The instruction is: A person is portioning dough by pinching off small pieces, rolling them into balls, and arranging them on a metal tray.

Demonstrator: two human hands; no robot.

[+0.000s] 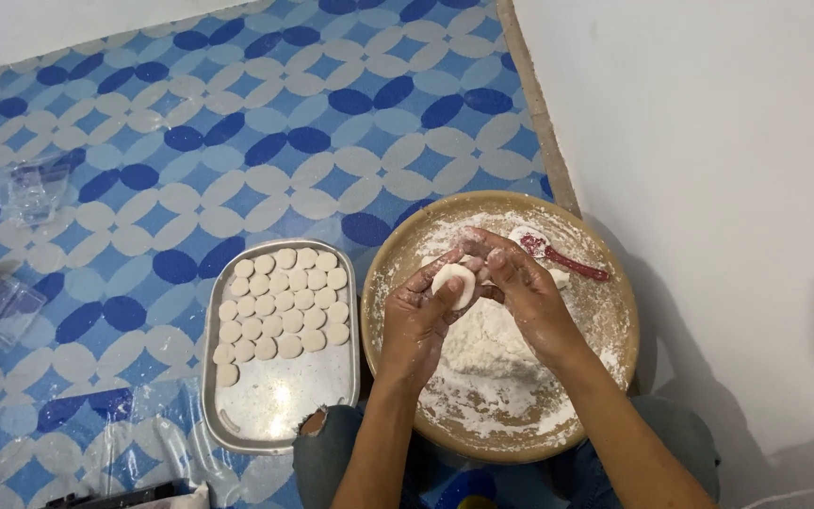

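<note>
Above patterned floor (237,123), both hands' fingers (445,287) pinch a dough disc (454,281).

Bright, even indoor light, glare on the metal tray (280,401), soft shadows on the white wall (727,188), focus sharp.

I am seeing both arms coming up bare from the bottom edge, with no sleeves, watch, rings or bracelets showing. Flour is dusting the left hand (421,316) and the right hand (520,283), whitening the fingers and knuckles. Below them, the person is wearing blue denim jeans (332,452), and a frayed rip is opening over the left knee.
</note>
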